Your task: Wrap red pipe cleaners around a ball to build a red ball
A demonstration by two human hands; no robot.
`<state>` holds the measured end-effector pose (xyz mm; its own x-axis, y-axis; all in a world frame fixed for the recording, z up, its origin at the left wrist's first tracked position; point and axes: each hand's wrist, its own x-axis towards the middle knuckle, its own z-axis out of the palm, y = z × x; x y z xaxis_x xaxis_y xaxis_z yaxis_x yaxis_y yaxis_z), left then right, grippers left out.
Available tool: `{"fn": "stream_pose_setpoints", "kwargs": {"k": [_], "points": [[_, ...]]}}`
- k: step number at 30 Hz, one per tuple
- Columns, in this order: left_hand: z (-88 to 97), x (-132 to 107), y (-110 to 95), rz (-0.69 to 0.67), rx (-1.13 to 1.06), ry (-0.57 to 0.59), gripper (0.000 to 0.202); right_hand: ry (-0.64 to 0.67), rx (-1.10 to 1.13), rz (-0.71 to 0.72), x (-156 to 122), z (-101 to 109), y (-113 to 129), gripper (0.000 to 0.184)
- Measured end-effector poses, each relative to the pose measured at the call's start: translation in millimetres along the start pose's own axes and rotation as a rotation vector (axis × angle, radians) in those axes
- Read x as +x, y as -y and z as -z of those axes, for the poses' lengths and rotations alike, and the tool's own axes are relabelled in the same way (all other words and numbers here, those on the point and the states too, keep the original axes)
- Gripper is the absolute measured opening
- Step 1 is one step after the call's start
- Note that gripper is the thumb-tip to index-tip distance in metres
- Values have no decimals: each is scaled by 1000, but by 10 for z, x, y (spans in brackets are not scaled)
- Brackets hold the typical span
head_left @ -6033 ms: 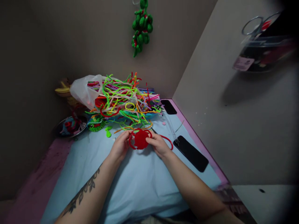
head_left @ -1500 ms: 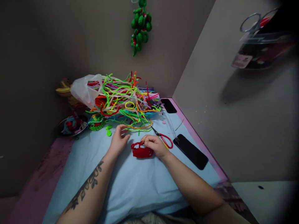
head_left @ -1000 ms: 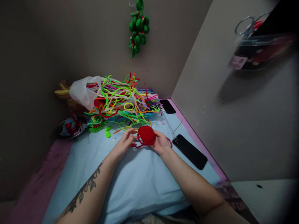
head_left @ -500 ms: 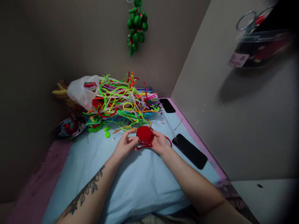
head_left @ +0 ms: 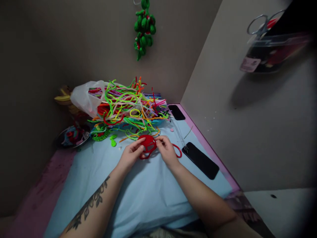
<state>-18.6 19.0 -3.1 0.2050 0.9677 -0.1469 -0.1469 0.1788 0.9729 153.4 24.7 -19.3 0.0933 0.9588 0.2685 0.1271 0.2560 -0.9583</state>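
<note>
A red pipe-cleaner piece [head_left: 148, 141], rounded at the top with open loops below, is held over the pale blue cloth [head_left: 146, 191]. My left hand [head_left: 133, 152] grips its left side between thumb and fingers. At its right edge, my right hand [head_left: 167, 150] pinches a strand of the same red piece, the fingertips drawn together. A loose red pipe-cleaner end [head_left: 179, 151] curls out to the right of my right hand. The underside of the piece is hidden.
Behind my hands lies a heap of coloured pipe cleaners [head_left: 128, 102] beside a plastic bag [head_left: 86, 97]. On the right are two black phones [head_left: 201, 161] and thin wires [head_left: 179, 130]. A metal bowl [head_left: 85, 140] stands left. Scissors [head_left: 260, 26] sit in a wall-mounted container [head_left: 266, 54].
The red piece has shifted slightly left and turned, showing its open loops. My right hand has gone from supporting it with an open palm to pinching its right edge.
</note>
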Motion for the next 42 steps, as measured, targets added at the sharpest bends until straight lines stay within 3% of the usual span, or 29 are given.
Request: {"fn": "stream_pose_setpoints", "kwargs": {"k": [5, 10, 14, 21, 27, 34, 42], "points": [[-4, 16, 35, -56, -15, -36, 64, 119, -124, 77, -28, -33, 48, 12], [20, 22, 42, -161, 228, -145, 47, 204, 47, -34, 21, -16, -76, 28], [13, 1, 10, -208, 386, -178, 39, 240, 105, -123, 44, 17, -116, 26], [-22, -20, -26, -208, 396, -212, 38, 152, -229, 152, 0, 63, 31, 13], [-27, -13, 1, -206, 375, -180, 40, 72, -379, 247, -12, 56, 51, 9], [-17, -12, 51, -235, 386, -171, 37, 61, -332, 187, -11, 30, -9, 11], [-36, -17, 45, -244, 389, -188, 34, 186, -113, -16, 26, 31, -90, 16]]}}
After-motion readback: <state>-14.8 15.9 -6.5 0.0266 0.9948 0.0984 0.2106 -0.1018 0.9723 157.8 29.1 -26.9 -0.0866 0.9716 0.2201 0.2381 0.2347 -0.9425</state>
